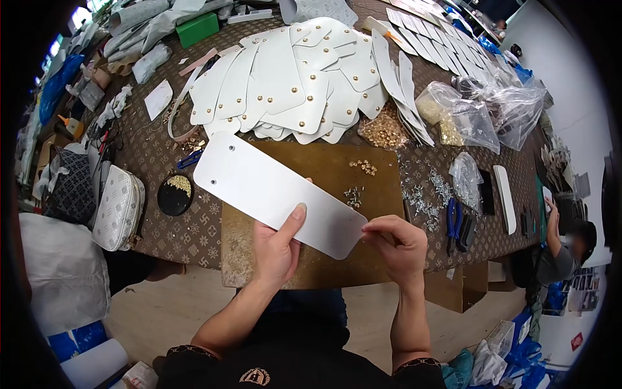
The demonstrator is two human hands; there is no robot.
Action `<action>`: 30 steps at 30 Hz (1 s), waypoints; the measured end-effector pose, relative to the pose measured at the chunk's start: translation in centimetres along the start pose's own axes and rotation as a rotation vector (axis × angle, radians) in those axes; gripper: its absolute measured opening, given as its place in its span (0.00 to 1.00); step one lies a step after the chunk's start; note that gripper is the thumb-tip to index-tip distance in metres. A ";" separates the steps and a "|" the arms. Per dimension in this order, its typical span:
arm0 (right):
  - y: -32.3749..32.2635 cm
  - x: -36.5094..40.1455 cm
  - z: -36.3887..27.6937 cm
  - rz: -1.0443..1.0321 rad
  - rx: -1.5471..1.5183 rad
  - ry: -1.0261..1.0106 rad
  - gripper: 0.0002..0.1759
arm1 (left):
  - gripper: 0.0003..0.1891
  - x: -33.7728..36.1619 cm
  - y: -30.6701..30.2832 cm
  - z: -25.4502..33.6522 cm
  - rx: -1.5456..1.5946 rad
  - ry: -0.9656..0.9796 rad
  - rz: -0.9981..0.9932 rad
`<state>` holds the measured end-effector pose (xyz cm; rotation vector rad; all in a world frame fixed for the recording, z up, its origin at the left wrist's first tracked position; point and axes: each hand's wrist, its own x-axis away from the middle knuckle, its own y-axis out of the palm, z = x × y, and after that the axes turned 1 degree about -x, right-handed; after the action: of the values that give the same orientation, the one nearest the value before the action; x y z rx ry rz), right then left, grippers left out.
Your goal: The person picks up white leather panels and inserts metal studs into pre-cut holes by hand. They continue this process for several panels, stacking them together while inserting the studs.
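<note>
A long white panel [259,185] with rounded ends is tilted above the brown work board [259,259]. Two small metal fittings show near its upper-left end. My left hand [275,249] grips the panel's lower edge from below, thumb on top. At the panel's right end, my right hand [398,246] is closed in a pinch, fingertips against the corner; whatever lies between them is too small or hidden to make out. On the board behind the panel lie a few gold studs [364,167] and a little group of silver screws [353,197].
White panels with gold studs [278,78] are heaped at the back. Bags of studs [383,128], scattered screws [427,194] and blue-handled pliers [451,220] lie right. A black dish [175,194] and a white patterned case [118,207] are left. Another person [560,256] is far right.
</note>
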<state>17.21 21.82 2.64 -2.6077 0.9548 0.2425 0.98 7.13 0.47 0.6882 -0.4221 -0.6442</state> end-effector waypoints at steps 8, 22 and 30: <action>0.9 -0.5 -0.5 0.021 0.113 0.010 0.11 | 0.25 0.2 0.2 -0.2 -0.025 0.072 -0.077; 1.2 -0.3 1.2 -0.002 -0.067 0.131 0.09 | 0.28 0.5 1.1 -0.1 0.075 0.095 -0.086; 1.6 0.2 1.4 0.022 -0.174 0.179 0.05 | 0.30 0.3 0.4 -0.4 0.022 0.002 -0.044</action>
<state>16.24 21.13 0.83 -2.8172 1.0658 0.1026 1.61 7.35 0.48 0.7201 -0.4137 -0.6812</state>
